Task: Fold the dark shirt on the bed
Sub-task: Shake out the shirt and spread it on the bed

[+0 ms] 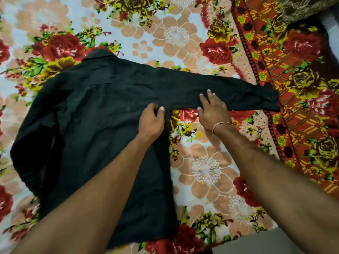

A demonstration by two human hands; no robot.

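The dark shirt point(95, 125) lies face-down on the bed point(207, 171), its sleeve point(229, 90) stretched right. The left hand point(151, 121) pinches the armpit; the right hand point(212, 110) presses flat, fingers spread, gripping nothing. Next, probably, the sleeve folds inward.

The shirt point(95, 125) lies flat on the bed point(207, 171) in front of me, collar point(100, 54) at the far end, hem nearest me. One sleeve point(229, 92) stretches out to the right across the bedcover. My left hand point(151, 121) rests on the shirt's right edge, just below that sleeve. My right hand point(212, 110) lies beside it, fingers on the sleeve.
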